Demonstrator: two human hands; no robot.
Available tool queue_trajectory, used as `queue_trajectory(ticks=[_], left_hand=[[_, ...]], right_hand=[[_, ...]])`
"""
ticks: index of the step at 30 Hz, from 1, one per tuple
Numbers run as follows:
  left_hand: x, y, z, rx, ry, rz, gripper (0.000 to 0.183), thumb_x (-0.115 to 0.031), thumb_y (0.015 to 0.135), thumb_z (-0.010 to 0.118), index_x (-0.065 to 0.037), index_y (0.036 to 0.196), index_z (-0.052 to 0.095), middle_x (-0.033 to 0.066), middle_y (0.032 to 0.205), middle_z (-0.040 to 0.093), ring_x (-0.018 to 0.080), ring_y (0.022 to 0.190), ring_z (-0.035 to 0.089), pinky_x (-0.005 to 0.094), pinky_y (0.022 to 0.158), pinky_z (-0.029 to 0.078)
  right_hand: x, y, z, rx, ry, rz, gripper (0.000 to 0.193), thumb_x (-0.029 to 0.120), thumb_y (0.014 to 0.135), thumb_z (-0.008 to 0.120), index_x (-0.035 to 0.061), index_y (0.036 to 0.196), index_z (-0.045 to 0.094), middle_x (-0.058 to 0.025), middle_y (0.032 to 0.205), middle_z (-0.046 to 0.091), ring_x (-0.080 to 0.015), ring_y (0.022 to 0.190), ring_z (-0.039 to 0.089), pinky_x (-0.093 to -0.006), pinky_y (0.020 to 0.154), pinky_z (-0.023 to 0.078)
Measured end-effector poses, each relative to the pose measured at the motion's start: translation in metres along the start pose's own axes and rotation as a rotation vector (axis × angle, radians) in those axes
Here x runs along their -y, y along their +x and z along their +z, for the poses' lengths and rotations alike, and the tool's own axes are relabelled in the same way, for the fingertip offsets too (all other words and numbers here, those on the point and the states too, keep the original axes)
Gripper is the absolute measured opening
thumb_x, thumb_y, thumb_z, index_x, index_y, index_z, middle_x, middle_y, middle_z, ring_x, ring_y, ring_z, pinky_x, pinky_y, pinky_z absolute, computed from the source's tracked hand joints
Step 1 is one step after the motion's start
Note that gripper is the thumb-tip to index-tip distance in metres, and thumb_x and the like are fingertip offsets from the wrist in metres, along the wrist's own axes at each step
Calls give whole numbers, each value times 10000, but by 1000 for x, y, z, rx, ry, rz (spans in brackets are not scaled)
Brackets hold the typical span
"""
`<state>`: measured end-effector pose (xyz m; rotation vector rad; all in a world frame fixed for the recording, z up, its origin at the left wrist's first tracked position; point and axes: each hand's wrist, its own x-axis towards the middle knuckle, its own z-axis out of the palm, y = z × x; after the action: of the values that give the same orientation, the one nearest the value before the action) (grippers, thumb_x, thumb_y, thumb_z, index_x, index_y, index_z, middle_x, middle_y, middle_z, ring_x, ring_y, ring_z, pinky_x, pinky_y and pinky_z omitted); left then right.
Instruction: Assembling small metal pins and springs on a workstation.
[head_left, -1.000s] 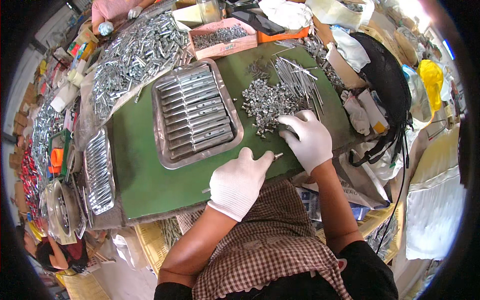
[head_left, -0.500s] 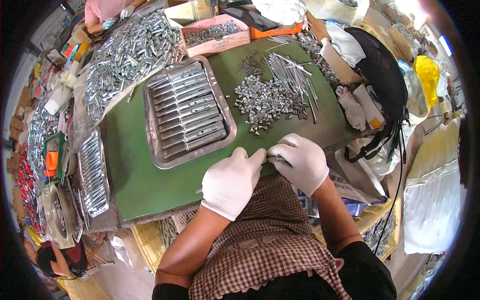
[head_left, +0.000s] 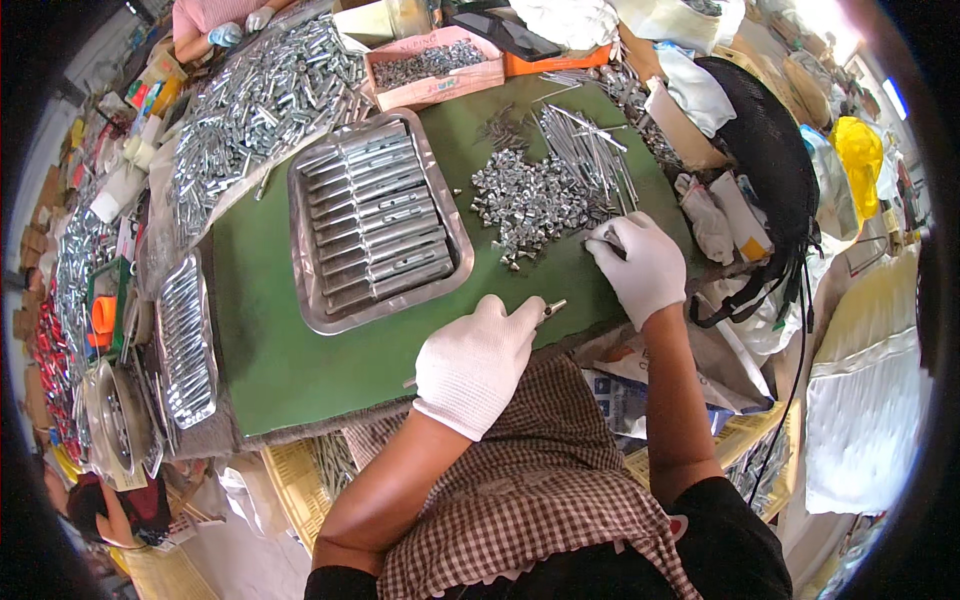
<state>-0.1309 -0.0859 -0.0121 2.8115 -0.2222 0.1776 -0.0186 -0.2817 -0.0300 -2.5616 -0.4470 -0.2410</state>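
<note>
My left hand, in a white knit glove, is closed round a thin metal rod whose plain end sticks out below the palm. At the rod's other end, past my thumb and forefinger, a small silver metal fitting shows. My right hand, also gloved, is over the green board at the edge of a pile of small dark pins. Its fingertips are drawn together; anything between them is too small to make out. Beside it lie a heap of small silver metal pieces and several long thin rods.
A metal tray of silver tubes stands on the green board. Behind it are a pink box of small parts and a large heap of metal tubes. A black bag hangs at the right. Another person's gloved hands are at the far left.
My hands have parted. The right has moved away to the right and forward, to the pins; the left keeps the rod, its fitting now exposed.
</note>
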Motion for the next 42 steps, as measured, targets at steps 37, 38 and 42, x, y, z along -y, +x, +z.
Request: queue_trajectory(ticks=[37,38,42], left_hand=[[5,-3,3,-30,31,101,330,-183,879,608,-219,1206,630,73,733,518,264,539,584,383,481,488],[5,-3,2,-2,44,99,334,-182,885,600,-216,1216,623,74,732,515,264,538,583,383,480,488],[6,-3,3,-16,18,109,326,-188,899,585,-214,1223,618,73,728,512,261,540,586,383,481,489]], right_hand=[[35,-12,-16,438,110,-324,183,192,803,665,52,899,596,-142,880,607,-365,776,606,-473,698,486],[31,-11,-15,417,208,-344,201,196,806,671,47,922,604,-141,891,613,-362,769,605,-476,704,485],[32,-18,-9,275,1210,149,175,218,906,632,50,886,590,-42,762,533,-154,592,481,-276,549,400]])
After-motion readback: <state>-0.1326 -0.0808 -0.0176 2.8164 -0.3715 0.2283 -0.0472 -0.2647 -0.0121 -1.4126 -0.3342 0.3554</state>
